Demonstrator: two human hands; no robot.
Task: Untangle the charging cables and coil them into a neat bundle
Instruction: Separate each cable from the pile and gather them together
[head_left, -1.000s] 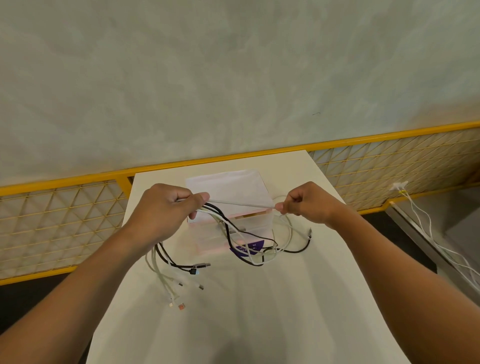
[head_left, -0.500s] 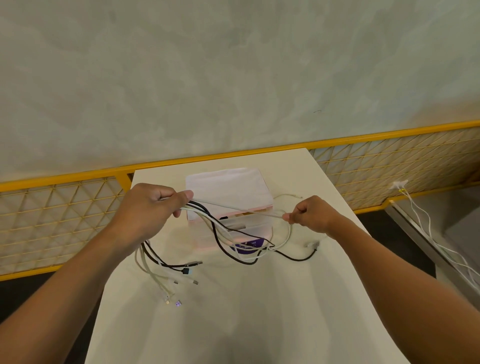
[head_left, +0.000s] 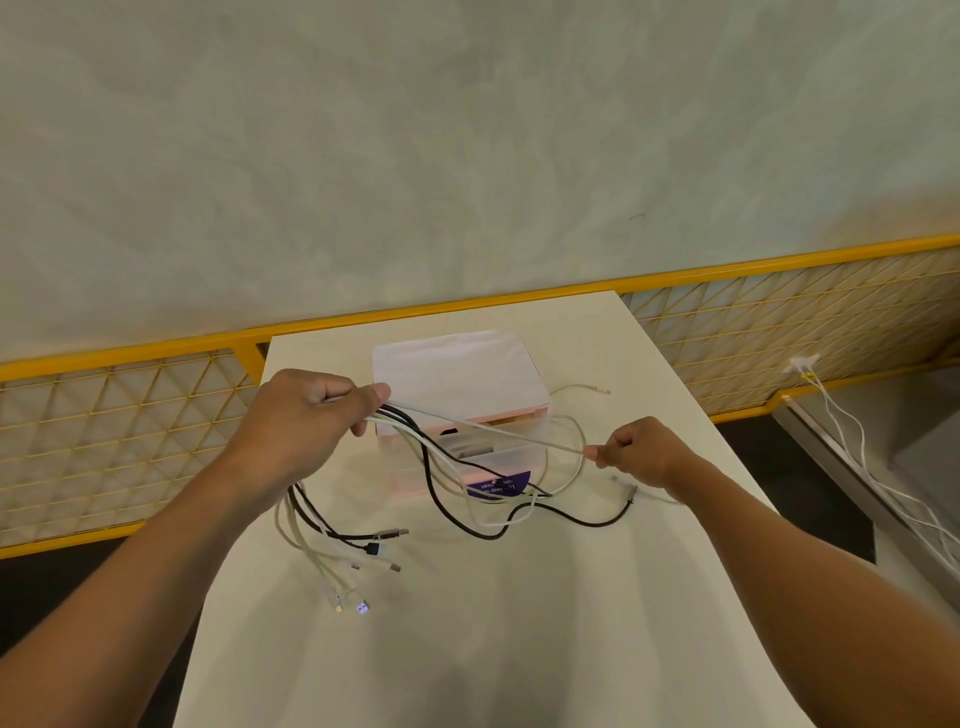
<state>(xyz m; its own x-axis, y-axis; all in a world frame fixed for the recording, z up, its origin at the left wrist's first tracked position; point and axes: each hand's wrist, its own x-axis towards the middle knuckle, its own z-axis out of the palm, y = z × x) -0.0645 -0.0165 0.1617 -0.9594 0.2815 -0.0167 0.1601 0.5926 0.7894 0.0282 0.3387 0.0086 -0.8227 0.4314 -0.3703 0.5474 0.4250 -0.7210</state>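
Above the table (head_left: 467, 649), a white cable (head_left: 498, 430) runs taut, slanting down from the left hand (head_left: 306, 421), fisted round the bundle (head_left: 415, 447), to the pinching right hand (head_left: 641, 452).

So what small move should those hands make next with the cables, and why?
Probably the right hand should pull the white cable it pinches rightward, away from the left hand gripping the bundle. That cable runs straight between the hands, while the others droop in loops onto the table.

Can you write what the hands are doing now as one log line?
left hand: grips cable bunch | right hand: pinches white cable, taut | loops: on table | bundle: not coiled
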